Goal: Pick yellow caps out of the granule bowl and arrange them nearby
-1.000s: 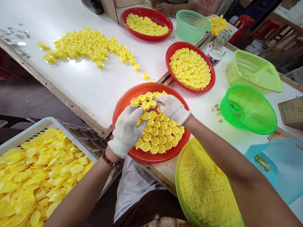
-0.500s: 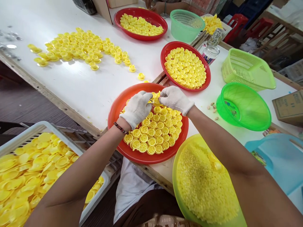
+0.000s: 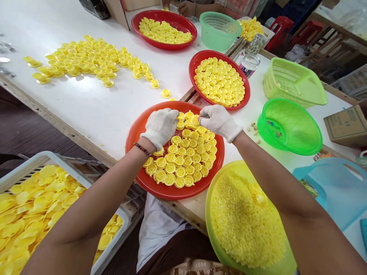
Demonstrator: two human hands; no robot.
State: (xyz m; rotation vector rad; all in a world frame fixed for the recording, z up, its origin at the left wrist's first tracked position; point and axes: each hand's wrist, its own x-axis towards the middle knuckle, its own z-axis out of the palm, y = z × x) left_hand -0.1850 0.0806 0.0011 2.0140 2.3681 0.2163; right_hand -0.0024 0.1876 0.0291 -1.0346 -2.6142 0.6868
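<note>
On the near table edge, an orange-red plate [image 3: 143, 183] holds many small round yellow plastic cups [image 3: 180, 172], most lying with their open side up. My left hand [image 3: 161, 126], in a white knit glove, is over the plate's left part. Its fingers are pinched beside the upper cups, and what they hold, if anything, is hidden. Above the plate's upper right rim is my right hand [image 3: 219, 121], also gloved, its thumb and fingers closed at a yellow plastic cup [image 3: 195, 120]. A bare red patch of plate shows below the left fingers.
A yellow-green basin [image 3: 210, 214] of yellow pellets stands at the near right. Lower left is a white crate [image 3: 53, 156] of yellow pieces. Beyond are a red plate [image 3: 249, 99] of yellow parts, a loose yellow pile [image 3: 83, 57] and a green bowl [image 3: 304, 130]. Another person's hand [image 3: 186, 8] is at the back.
My hands have moved apart: the left drew leftwards, while the right stays near the upper right rim. The cups between them now show more. The whole view has shifted slightly.
</note>
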